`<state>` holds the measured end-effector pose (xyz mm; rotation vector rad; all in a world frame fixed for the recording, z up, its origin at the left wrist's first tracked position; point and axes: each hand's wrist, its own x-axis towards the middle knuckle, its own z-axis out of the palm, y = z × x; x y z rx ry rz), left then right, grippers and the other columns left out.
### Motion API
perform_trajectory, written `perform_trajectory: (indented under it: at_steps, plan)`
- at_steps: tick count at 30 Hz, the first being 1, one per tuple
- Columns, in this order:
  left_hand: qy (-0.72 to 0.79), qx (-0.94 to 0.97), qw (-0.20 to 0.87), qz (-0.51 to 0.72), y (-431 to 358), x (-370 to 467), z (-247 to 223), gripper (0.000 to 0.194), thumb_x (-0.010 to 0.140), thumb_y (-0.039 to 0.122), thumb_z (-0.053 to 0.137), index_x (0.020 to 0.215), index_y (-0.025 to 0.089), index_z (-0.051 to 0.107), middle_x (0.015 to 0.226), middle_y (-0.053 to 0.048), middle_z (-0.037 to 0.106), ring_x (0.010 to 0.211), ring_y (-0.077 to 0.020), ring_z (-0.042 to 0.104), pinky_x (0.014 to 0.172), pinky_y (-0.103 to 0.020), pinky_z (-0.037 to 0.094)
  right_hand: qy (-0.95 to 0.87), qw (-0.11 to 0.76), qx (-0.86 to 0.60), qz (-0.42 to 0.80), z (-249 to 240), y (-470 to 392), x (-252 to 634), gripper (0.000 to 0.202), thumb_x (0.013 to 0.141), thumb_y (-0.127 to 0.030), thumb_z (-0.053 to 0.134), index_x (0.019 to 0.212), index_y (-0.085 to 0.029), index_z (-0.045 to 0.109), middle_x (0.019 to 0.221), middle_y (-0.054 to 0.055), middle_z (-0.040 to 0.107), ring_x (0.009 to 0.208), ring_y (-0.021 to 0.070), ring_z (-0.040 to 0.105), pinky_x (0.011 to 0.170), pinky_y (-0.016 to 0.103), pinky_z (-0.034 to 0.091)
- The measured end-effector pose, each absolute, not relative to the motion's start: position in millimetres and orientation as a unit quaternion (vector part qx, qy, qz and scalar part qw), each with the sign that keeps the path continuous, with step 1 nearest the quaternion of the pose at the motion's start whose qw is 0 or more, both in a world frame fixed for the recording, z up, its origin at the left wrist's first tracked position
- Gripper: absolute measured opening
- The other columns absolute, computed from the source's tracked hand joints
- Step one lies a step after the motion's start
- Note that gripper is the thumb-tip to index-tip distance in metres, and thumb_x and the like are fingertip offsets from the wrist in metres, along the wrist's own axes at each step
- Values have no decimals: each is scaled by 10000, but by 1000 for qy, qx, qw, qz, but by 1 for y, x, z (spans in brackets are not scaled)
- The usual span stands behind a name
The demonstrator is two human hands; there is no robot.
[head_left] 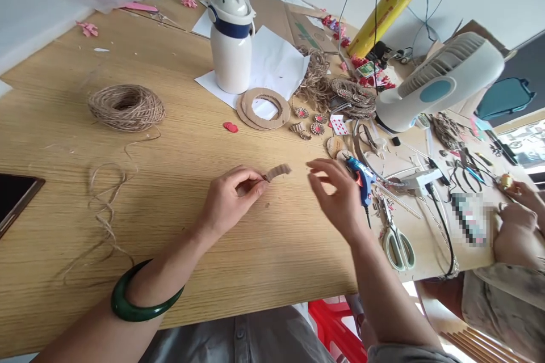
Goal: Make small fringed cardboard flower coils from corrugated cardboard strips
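Between the thumb and fingers of my left hand (pixel 236 198) is pinched a short strip of corrugated cardboard (pixel 279 172), its free end pointing right. My right hand (pixel 338 195) hovers to the right of it with thumb and fingers apart, holding nothing. Close beside those right fingers lies a blue glue gun (pixel 361 173). Beyond the hands sit flat cardboard rings (pixel 260 120), a few red discs (pixel 230 127) and several small pleated cardboard rosettes (pixel 318 127) with red centres.
A ball of twine (pixel 126 106) trails a loose strand at left, near a phone (pixel 17 198). A white bottle (pixel 232 39) stands at the back. Scissors (pixel 398 244) and a fan (pixel 443 82) are on the right, where another person's hands (pixel 517 221) work.
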<state>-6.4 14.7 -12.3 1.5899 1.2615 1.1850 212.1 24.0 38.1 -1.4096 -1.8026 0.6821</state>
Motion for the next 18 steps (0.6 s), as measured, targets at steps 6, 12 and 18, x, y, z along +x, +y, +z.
perform_trajectory:
  at_steps: [6, 12, 18]
  plan:
    - [482, 601, 452, 449, 14, -3, -16, 152, 849, 282, 640, 757, 168, 683, 819, -41, 687, 754, -153, 623, 668, -259, 486, -587, 287, -756, 22, 38, -48, 344, 262, 846, -376, 576, 960, -175, 699, 921, 98, 714, 802, 243, 676, 764, 431, 568]
    - [448, 549, 531, 464, 13, -1, -20, 157, 825, 307, 678, 771, 160, 686, 856, -46, 695, 756, -158, 649, 697, -282, 514, -518, 88, -850, -15, -4, -107, 417, 495, 737, -440, 544, 1124, -155, 664, 947, 152, 698, 888, 329, 651, 778, 492, 526]
    - [418, 507, 608, 447, 15, -2, -16, 178, 787, 311, 729, 773, 137, 694, 822, -51, 716, 750, -156, 659, 714, -282, 517, -359, 293, -865, 191, 29, -97, 417, 559, 603, -452, 766, 1096, -198, 689, 853, 86, 704, 727, 267, 658, 657, 416, 560]
